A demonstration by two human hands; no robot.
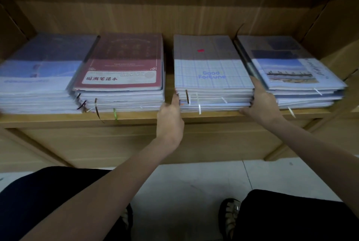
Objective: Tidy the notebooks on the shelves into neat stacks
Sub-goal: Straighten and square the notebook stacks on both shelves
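My left hand [170,113] rests flat against the left side of the stack of notebooks topped by a pale blue grid cover printed "Good Fortune" [212,73], fingers straight and pointing up along its edge. My right hand [261,101] sits at the stack's right front corner, fingers extended along the side and thumb low at the base, near the shelf edge; it presses and does not curl round anything that I can see. The stack lies between both palms on the light wooden shelf board [136,118], third from the left of four. White ribbon markers hang from its front edge. Just right of my right hand: a stack topped by a blue-and-white cover with a seaside photograph [291,69], touching or nearly touching the gridded stack. Left of my left hand, across a narrow gap: a stack topped by a dark red cover with a white label [124,62], ribbons trailing over the shelf lip. Beyond it, overlapped at the edge, a blurred stack with a blue cover [40,69]. Below: white tiled floor [194,186], my dark trousers, sandals.
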